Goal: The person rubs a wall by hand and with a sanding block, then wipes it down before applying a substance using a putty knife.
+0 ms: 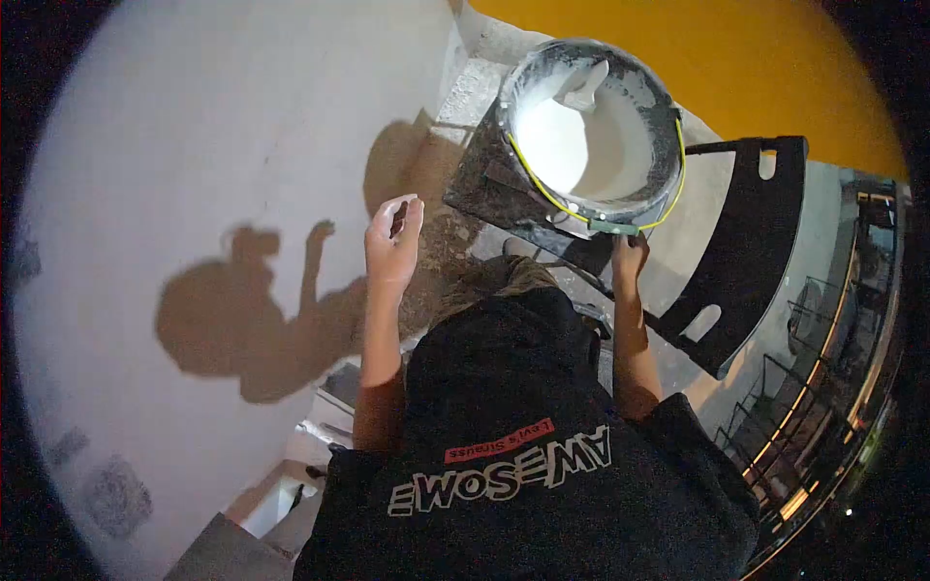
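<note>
A dark, paint-spattered bucket (pixel 499 121) holds white, paint-like liquid (pixel 620 145). A pale, flat-bladed tool (pixel 584 95) stands partly in the liquid against the far inner wall. My right hand (pixel 630 257) is closed on the bucket handle (pixel 612 229), a yellow wire with a greenish grip, at the near rim. My left hand (pixel 392 237) is raised to the left of the bucket, apart from it. Its fingers are loosely curled, with a gap to the thumb and white smears on the fingertips. Nothing shows in it.
A pale wall (pixel 194 126) fills the left side and carries my shadow. Under the bucket is a dark platform (pixel 484 184). A black curved panel with slots (pixel 741 252) lies to the right, before railings (pixel 775 387). An orange-yellow surface (pixel 736 58) spans the upper right.
</note>
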Demonstrator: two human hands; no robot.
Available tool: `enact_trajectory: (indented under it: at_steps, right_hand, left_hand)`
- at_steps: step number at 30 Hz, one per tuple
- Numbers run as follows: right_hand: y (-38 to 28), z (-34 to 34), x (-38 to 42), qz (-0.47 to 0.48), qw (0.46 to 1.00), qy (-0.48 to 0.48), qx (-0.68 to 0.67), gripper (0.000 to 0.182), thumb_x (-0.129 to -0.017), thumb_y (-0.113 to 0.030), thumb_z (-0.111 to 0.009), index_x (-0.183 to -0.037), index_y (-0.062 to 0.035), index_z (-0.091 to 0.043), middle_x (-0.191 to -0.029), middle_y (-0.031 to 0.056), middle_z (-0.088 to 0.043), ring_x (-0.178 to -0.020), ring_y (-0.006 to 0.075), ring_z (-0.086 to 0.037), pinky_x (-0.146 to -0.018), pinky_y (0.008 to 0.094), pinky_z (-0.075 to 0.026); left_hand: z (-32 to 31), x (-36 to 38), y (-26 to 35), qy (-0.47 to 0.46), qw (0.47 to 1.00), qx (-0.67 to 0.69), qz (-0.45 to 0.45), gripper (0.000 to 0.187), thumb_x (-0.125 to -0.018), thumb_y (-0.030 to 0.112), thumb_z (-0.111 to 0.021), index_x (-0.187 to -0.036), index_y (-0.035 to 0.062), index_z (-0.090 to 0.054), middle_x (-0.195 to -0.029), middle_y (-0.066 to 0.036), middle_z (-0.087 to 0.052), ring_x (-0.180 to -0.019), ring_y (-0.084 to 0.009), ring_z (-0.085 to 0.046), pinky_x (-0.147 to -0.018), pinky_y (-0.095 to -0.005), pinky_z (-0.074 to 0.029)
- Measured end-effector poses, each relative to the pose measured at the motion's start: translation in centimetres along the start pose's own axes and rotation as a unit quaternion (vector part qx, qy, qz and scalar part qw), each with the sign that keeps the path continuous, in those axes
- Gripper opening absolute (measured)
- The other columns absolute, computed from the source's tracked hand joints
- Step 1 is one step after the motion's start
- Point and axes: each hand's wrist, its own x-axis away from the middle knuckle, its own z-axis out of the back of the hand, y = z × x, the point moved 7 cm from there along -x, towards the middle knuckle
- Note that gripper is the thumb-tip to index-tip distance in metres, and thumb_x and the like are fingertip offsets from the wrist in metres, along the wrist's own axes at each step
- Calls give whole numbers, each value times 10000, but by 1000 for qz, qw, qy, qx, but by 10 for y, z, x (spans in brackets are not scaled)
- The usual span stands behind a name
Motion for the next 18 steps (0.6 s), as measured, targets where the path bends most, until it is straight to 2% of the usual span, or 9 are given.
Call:
enact_trajectory:
  at_steps: [3,7,8,10,13,14,16,17,18]
  right_hand:
    - [-36,0,18,62,995,57,51,224,-799,-124,-616,-981,7,-623,-837,172,-649,-772,287,-625,-699,364,-467]
    - [-104,-76,60,249,910,-189,272,300,-800,-143,-594,-1076,-27,-599,-1041,227,-594,-939,425,-550,-805,451,-453]
    - [-110,-93,64,254,908,-194,270,300,-800,-143,-594,-1076,-27,-599,-1041,227,-594,-939,425,-550,-805,451,-453]
    - [-130,-129,75,387,855,-199,282,377,-878,-221,-538,-1165,22,-519,-1170,235,-543,-1108,386,-501,-938,449,-383]
    - [-122,-158,55,306,900,-209,228,442,-924,-317,-421,-1238,-8,-461,-1272,231,-468,-1173,383,-441,-988,448,-340]
    - [-76,-175,36,234,887,-244,313,479,-947,-371,-314,-1251,-28,-451,-1301,225,-444,-1211,386,-402,-1021,452,-306]
    - [-47,-196,20,280,797,-241,478,409,-932,-280,-364,-1255,-44,-447,-1322,216,-422,-1226,351,-400,-1023,443,-320]
    - [6,-202,4,359,841,-206,350,398,-915,-257,-400,-1226,-19,-474,-1287,232,-450,-1196,362,-425,-1014,438,-331]
    - [-35,-196,21,312,832,-295,349,456,-911,-342,-426,-1192,9,-501,-1257,235,-482,-1169,390,-446,-1007,450,-334]
  left_hand:
    - [9,2,-5,31,1000,-2,-4,345,-886,321,-586,-1043,15,-609,-976,-69,-615,-930,-141,-541,-839,-298,-430]
    - [15,8,-8,53,998,17,14,329,-887,300,-589,-1042,10,-604,-963,-64,-612,-927,-136,-541,-835,-297,-440]
    - [15,10,-8,50,997,40,35,320,-888,293,-590,-1038,11,-604,-963,-63,-610,-916,-136,-544,-833,-300,-444]
    - [16,15,-14,59,995,65,54,311,-888,285,-591,-1035,11,-603,-962,-61,-609,-906,-136,-547,-832,-303,-449]
    - [29,24,-11,119,992,37,-23,299,-893,287,-583,-1017,16,-604,-946,-52,-604,-860,-126,-547,-817,-303,-457]
    - [32,30,-6,123,991,43,-18,291,-894,286,-580,-1007,19,-606,-944,-49,-605,-856,-126,-550,-807,-303,-460]
    - [44,43,0,137,989,47,8,286,-896,286,-576,-1002,21,-605,-942,-46,-606,-867,-128,-555,-802,-302,-461]
    - [50,51,-3,148,987,48,32,289,-897,286,-574,-1008,21,-602,-943,-46,-606,-883,-129,-558,-806,-300,-459]
    - [55,56,-9,145,987,65,18,296,-896,288,-575,-1016,18,-596,-953,-51,-609,-895,-129,-561,-809,-300,-458]
